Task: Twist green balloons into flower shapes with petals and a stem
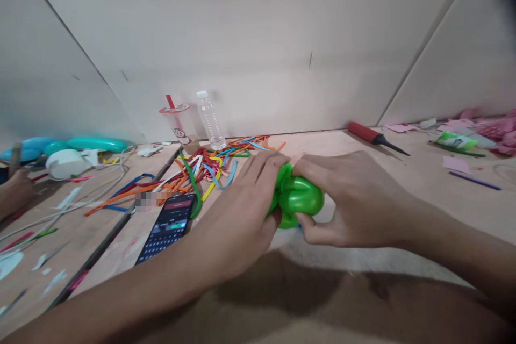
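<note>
A green balloon (303, 198), inflated and twisted into several bulges, is held between my two hands above the table's near edge. My left hand (253, 199) wraps round its left side, its back hiding part of the balloon. On the right side, the thumb and fingers of my right hand (346, 196) pinch the bulges. Left of my hands lies a pile of uninflated long balloons (209, 169) in many colours. A phone (169, 226) with its screen lit lies beside my left forearm.
A lidded cup (183, 128) with a red straw and a clear bottle (212, 123) stand by the white wall panel (258, 48). A red hand pump (373, 136) lies back right, near a green packet (455, 141). At far left are blue balloons (97, 144) and another person's hand (18, 191).
</note>
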### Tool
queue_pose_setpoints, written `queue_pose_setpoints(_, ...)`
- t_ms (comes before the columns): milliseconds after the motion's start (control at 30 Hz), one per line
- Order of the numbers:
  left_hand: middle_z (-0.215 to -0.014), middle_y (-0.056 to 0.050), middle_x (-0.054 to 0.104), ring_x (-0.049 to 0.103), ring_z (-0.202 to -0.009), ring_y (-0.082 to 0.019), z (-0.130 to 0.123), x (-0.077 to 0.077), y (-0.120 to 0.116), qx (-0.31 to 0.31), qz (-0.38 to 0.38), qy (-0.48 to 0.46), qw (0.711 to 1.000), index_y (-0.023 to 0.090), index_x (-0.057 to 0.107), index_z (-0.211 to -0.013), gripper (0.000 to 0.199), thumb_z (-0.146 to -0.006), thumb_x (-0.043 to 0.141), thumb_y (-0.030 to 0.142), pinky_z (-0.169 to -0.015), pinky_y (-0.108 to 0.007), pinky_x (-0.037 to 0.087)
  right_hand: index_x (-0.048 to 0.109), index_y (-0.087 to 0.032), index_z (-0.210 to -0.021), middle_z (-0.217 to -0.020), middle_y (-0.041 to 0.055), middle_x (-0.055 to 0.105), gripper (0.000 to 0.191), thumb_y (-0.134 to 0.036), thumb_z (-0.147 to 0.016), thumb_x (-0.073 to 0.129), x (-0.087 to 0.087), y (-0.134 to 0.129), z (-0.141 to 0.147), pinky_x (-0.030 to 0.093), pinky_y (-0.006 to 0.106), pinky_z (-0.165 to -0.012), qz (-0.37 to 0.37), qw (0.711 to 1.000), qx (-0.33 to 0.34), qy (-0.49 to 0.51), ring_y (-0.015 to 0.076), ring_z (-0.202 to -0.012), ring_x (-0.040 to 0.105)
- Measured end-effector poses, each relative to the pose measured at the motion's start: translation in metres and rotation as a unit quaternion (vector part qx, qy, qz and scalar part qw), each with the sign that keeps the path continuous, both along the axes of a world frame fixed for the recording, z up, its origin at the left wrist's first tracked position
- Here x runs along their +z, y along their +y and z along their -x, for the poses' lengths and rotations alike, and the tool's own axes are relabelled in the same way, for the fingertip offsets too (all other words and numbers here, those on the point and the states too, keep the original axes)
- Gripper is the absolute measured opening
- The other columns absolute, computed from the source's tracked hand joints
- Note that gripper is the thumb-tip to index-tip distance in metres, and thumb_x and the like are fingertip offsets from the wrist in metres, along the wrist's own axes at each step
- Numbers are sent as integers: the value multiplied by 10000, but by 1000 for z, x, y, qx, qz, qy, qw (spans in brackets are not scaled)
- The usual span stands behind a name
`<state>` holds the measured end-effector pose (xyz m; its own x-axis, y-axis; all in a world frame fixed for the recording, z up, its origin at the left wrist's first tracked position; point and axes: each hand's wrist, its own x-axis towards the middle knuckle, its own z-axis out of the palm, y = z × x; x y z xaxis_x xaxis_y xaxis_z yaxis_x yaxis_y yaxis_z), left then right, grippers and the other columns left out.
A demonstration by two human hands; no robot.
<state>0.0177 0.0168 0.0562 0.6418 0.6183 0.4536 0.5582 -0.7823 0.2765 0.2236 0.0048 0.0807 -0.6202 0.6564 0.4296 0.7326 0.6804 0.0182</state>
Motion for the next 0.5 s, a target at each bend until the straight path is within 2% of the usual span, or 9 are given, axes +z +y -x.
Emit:
queue_pose_setpoints(133, -1433, -165, 450, 390, -1394, -326, -2, -9, 2, 43, -91, 21, 995, 185, 352, -1401, 620, -813, 486, 45, -1143, -571, 401, 618, -198, -811, -692, -19, 636, 101, -293, -778, 629, 2, 9, 2, 339, 274, -551, 158, 982, -27, 99, 146, -597, 534)
queue_pose_setpoints(233, -1447, -191, 436, 380, -1392, -344, -7, -20, 4, 36, -139, 38, 989, 143, 313, -1442, 630, -840, 465, 34, -1144, -584, 385, 683, -199, -862, -715, -27, 660, 144, -330, -833, 628, 5, 18, -3, 382, 262, -553, 253, 959, -9, 125, 147, -622, 560)
queue_pose_setpoints(300, -1473, -199, 411, 361, -1404, -348, -9, -23, 4, 35, -142, 31, 989, 132, 306, -1456, 653, -832, 465, 26, -1149, -581, 375, 701, -209, -889, -759, -30, 683, 159, -347, -848, 634, 7, 20, -6, 419, 257, -570, 284, 950, 9, 133, 150, -660, 585)
queue_pose_setpoints(333, -1483, -196, 401, 348, -1414, -345, -9, -23, 4, 34, -132, 19, 991, 137, 315, -1455, 654, -829, 476, 36, -1159, -577, 363, 703, -215, -906, -792, -28, 695, 151, -336, -841, 641, 6, 21, -6, 436, 258, -590, 276, 952, 13, 133, 154, -687, 599)
queue_pose_setpoints(400, -1504, -178, 385, 323, -1439, -331, -6, -16, 4, 14, -81, -27, 996, 159, 339, -1449, 653, -825, 524, 98, -1191, -562, 326, 691, -220, -957, -870, -12, 711, 176, -308, -808, 662, 5, 19, -7, 463, 276, -641, 208, 971, -1, 122, 171, -746, 625)
queue_pose_setpoints(500, -1581, -119, 312, 256, -1494, -302, 5, 0, 2, -62, 11, -155, 986, 212, 332, -1468, 678, -830, 561, 224, -1236, -524, 260, 646, -197, -1079, -982, 53, 693, 324, -302, -775, 680, 6, 13, -9, 481, 349, -707, 17, 994, -73, 75, 238, -831, 645)
